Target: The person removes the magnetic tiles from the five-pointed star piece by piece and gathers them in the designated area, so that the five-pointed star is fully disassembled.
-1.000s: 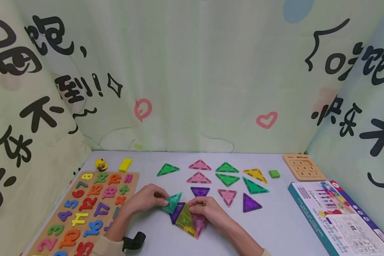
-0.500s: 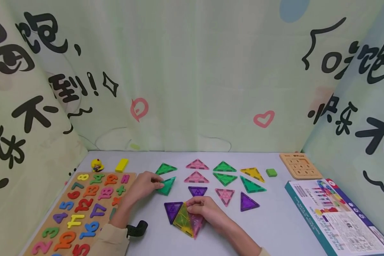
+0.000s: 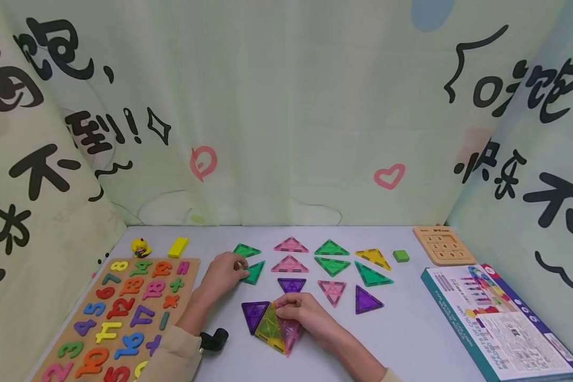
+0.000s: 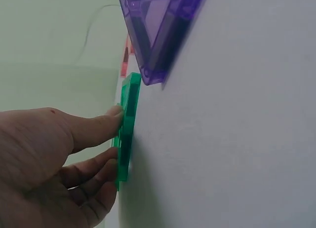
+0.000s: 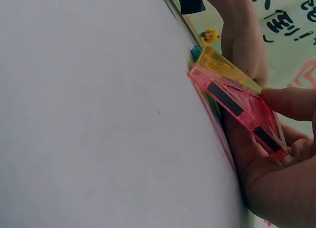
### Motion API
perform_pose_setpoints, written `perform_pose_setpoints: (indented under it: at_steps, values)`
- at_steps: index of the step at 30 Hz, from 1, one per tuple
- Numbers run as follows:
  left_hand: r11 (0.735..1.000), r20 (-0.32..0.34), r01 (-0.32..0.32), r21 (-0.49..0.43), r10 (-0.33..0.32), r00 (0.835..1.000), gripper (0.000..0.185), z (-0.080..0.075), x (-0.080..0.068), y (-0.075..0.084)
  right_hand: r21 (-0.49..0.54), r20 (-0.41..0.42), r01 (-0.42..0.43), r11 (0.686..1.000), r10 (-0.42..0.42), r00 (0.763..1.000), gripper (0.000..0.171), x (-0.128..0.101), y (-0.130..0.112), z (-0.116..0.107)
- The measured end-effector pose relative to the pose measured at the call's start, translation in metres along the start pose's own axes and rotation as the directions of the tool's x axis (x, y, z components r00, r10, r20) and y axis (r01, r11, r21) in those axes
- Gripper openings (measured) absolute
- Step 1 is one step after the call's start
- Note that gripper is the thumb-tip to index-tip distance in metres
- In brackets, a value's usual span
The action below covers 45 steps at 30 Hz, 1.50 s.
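In the head view, my left hand (image 3: 224, 273) pinches the left end of a green triangular magnetic tile (image 3: 255, 271) at the mid-left of the table. The left wrist view has thumb and fingertips on this tile's edge (image 4: 130, 122), close to the white surface. My right hand (image 3: 305, 314) holds a pink triangular magnetic tile (image 3: 290, 332), its fingers hiding part of it. A yellow-green tile (image 3: 270, 329) lies edge to edge with the pink one, and a purple tile (image 3: 255, 314) adjoins on the left. The right wrist view shows the pink tile (image 5: 237, 107) tilted, black strips along its edge.
More tiles lie behind the hands: a green one (image 3: 246, 250), pink (image 3: 291, 244), purple (image 3: 366, 300) and yellow (image 3: 373, 258). A number board (image 3: 119, 313) sits left, a printed box (image 3: 501, 323) and wooden board (image 3: 444, 245) right. A yellow block (image 3: 178, 247) stands at the back.
My left hand has carried the green tile from beside the purple tile back and left, then turned it slightly. My right hand stays at the pink tile. The head view has shifted a little.
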<state>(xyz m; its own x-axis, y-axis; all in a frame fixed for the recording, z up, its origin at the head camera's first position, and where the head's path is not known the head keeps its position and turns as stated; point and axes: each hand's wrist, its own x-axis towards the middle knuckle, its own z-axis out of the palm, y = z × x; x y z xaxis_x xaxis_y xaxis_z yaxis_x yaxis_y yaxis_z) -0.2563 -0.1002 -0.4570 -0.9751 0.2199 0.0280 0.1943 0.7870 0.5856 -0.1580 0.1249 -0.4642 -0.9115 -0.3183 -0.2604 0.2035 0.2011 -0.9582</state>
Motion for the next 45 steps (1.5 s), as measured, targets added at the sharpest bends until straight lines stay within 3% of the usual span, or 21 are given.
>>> perform_pose_setpoints:
  at_steps: [5,7,9,11,14,16,18,25,31,39,45]
  values:
    - [0.999,-0.024,0.006,-0.050,-0.007,1.000,0.017,-0.003,-0.016,-0.004,-0.001,-0.007,0.011,1.000,-0.011,1.000,0.033,-0.001,0.000,0.003]
    - [0.994,0.014,0.003,-0.106,-0.001,1.000,0.015,-0.006,-0.025,-0.004,-0.002,-0.015,0.016,1.000,-0.016,1.000,0.033,-0.003,0.000,0.003]
    - [0.986,0.092,-0.015,-0.165,0.031,0.995,0.013,-0.010,-0.034,-0.003,0.000,-0.022,0.024,1.000,-0.024,0.999,0.033,-0.005,-0.001,0.004]
    - [0.978,0.187,-0.043,-0.203,0.082,0.979,0.013,-0.012,-0.042,-0.002,0.004,-0.028,0.023,1.000,-0.023,0.999,0.033,-0.007,-0.001,0.003]
    - [0.968,0.298,-0.109,-0.225,0.175,0.938,0.015,-0.012,-0.050,-0.001,0.012,-0.027,0.018,1.000,-0.018,0.999,0.032,-0.009,-0.001,0.002]
    - [0.963,0.331,-0.146,-0.226,0.217,0.919,0.014,-0.009,-0.053,-0.001,0.018,-0.021,0.012,1.000,-0.011,1.000,0.032,-0.010,0.000,0.001]
    - [0.961,0.344,-0.156,-0.229,0.230,0.910,0.011,-0.004,-0.053,0.000,0.030,-0.010,0.004,1.000,-0.003,1.000,0.032,-0.010,0.001,0.000]
    - [0.969,0.358,-0.100,-0.225,0.178,0.917,0.003,0.004,-0.054,0.000,0.049,0.021,-0.009,0.999,0.008,1.000,0.032,-0.012,0.003,-0.001]
    - [0.966,0.342,-0.106,-0.234,0.183,0.922,0.003,0.002,-0.054,0.000,0.046,0.013,-0.002,0.999,0.002,1.000,0.033,-0.012,0.002,-0.001]
    - [0.978,0.247,-0.054,-0.201,0.104,0.963,0.005,0.002,-0.053,-0.005,0.076,0.036,-0.021,0.997,0.018,0.999,0.034,-0.014,0.002,-0.005]
    - [0.984,0.182,-0.039,-0.173,0.070,0.981,0.007,0.007,-0.052,0.000,0.035,-0.001,-0.002,0.999,0.002,1.000,0.032,-0.019,0.000,-0.008]
